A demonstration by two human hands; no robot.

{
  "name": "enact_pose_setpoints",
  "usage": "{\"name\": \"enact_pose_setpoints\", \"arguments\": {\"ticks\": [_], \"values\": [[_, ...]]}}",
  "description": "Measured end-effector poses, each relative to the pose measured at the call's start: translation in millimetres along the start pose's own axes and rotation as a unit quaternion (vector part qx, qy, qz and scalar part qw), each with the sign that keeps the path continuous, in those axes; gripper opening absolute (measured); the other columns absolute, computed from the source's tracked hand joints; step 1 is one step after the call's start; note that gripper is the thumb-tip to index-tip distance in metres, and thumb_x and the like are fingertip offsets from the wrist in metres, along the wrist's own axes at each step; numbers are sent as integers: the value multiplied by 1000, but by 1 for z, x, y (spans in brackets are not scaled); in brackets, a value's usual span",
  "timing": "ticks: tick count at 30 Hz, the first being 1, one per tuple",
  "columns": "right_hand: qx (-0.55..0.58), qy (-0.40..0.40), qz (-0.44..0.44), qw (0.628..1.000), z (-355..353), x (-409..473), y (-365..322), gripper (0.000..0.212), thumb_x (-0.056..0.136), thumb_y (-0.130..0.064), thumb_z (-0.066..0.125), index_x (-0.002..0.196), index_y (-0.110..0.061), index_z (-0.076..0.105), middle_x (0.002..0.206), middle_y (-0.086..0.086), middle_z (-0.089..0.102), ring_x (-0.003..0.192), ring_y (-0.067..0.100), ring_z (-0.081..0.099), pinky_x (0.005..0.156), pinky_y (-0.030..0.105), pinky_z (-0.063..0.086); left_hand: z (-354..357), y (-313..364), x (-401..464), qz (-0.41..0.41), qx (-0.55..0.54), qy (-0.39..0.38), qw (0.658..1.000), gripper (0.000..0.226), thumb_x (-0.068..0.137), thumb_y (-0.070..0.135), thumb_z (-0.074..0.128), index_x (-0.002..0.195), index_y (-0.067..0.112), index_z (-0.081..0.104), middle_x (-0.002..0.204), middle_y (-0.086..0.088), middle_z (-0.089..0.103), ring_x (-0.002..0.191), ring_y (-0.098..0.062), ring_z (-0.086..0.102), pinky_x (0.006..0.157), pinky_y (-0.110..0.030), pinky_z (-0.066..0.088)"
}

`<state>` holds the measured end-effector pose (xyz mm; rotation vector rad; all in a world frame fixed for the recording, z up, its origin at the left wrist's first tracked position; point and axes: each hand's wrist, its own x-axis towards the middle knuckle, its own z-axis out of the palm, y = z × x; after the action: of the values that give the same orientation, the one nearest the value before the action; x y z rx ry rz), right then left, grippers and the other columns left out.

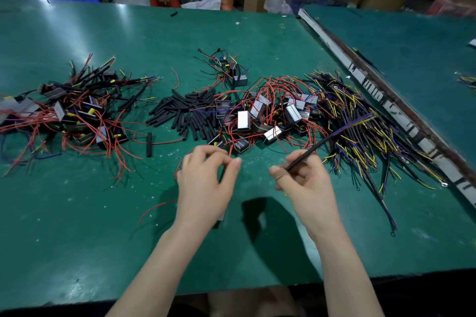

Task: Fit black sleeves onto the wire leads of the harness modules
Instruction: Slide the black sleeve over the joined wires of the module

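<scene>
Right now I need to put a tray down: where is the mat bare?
Bare: the green mat near the front edge, left of the left hand, and the far strip behind the loose black sleeves. Crowded: the finished pile, the module pile and the wire bundle.

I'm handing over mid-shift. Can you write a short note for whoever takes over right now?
Left hand: fingers curled, pinching a red lead; a module seems to sit under the palm, mostly hidden.
Right hand: grips a black sleeved lead running up toward the wire bundle.
Loose black sleeves lie centre of the table; unsleeved modules sit just right of them.
Done: left pile, with sleeves on leads.
Left: the centre pile of modules, a sizeable heap.
</scene>
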<state>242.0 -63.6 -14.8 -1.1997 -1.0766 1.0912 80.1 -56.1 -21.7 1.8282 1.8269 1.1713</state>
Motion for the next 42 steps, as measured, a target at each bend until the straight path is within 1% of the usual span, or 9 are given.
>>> {"name": "enact_pose_setpoints", "arguments": {"ticks": [3,7,10,14,19,33,36,39,42], "values": [[38,23,-3,999,4,-1,-2,29,83,3,68,89,-19,50,66,-4,64,52,9,59,51,12,43,-10,-2,1,6,18,-31,999,9,85,34,65,91,34,71,115,11,51,117,-19,37,87,-29,21],[70,-1,-11,998,21,-5,-4,27,84,3,67,88,-16,48,66,-2,66,53,10,61,49,11,41,-9,9,0,94,78,-130,984,51,91,23,55,125,59,45,146,14,29,129,-11,16,93,-32,16],[85,25,-17,996,25,-4,-7,26,85,5,65,88,-14,48,71,4,64,54,10,63,50,11,42,-10,14,1,98,64,-162,980,66,94,18,50,123,69,21,151,15,19,129,-7,10,92,-29,10],[91,73,-31,993,23,-2,-11,27,85,6,65,87,-13,46,78,14,60,55,7,62,53,10,43,-9,13,1,93,48,-195,975,65,96,20,47,119,71,14,150,19,17,130,-7,9,93,-31,9],[83,27,-17,996,25,-5,-9,26,85,5,65,87,-15,48,76,10,63,56,9,64,51,10,43,-6,13,1,84,24,-196,977,66,96,16,46,115,71,14,148,18,22,126,-3,11,94,-26,8],[97,86,-28,991,27,-1,-5,29,83,6,67,86,-15,47,68,3,64,56,10,64,54,12,44,-4,7,2,54,-25,-185,981,57,96,18,47,121,65,26,140,19,34,124,-3,16,102,-27,10],[184,118,-11,976,27,0,-10,29,80,-2,70,87,-19,47,73,2,68,62,15,63,55,16,44,-3,6,-2,62,11,-183,981,54,95,15,46,124,61,38,144,17,30,127,-7,14,97,-25,11],[368,38,42,928,31,0,-17,23,74,-12,66,87,-21,49,75,3,70,62,12,64,54,17,48,1,11,-7,112,73,-206,969,55,94,13,42,130,55,41,151,16,16,131,-9,7,89,-25,11],[424,23,35,904,34,-1,-20,16,77,-13,63,85,-21,51,76,-1,69,67,9,65,59,17,50,1,14,-8,117,66,-213,968,57,93,11,41,132,53,40,152,15,12,132,-9,3,90,-27,11]]}}
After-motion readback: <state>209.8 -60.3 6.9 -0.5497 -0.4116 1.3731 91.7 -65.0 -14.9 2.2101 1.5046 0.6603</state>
